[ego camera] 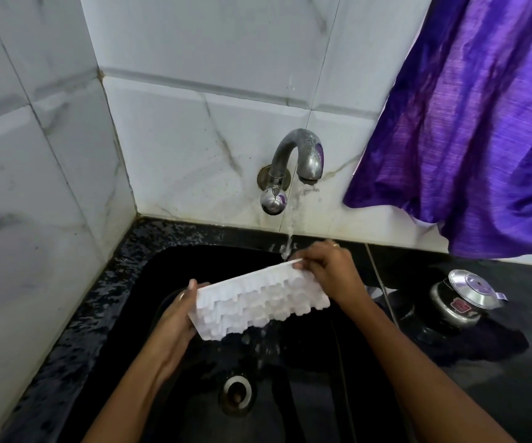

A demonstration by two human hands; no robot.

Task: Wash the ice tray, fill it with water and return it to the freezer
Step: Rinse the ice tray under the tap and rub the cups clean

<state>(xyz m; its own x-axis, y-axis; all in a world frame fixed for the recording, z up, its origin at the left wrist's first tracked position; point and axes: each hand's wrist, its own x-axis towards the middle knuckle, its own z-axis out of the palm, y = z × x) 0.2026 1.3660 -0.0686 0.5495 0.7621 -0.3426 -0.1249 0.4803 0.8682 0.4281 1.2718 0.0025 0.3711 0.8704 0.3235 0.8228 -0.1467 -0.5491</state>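
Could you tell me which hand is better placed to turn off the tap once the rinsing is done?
Probably the right hand: it grips the ice tray at the end under the stream, nearest the tap knob. The left hand holds the farther end.

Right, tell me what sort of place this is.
Most likely a home kitchen sink corner: a wall tap running into a black sink, marble-look wall tiles, and a lidded steel pot on the counter beside it.
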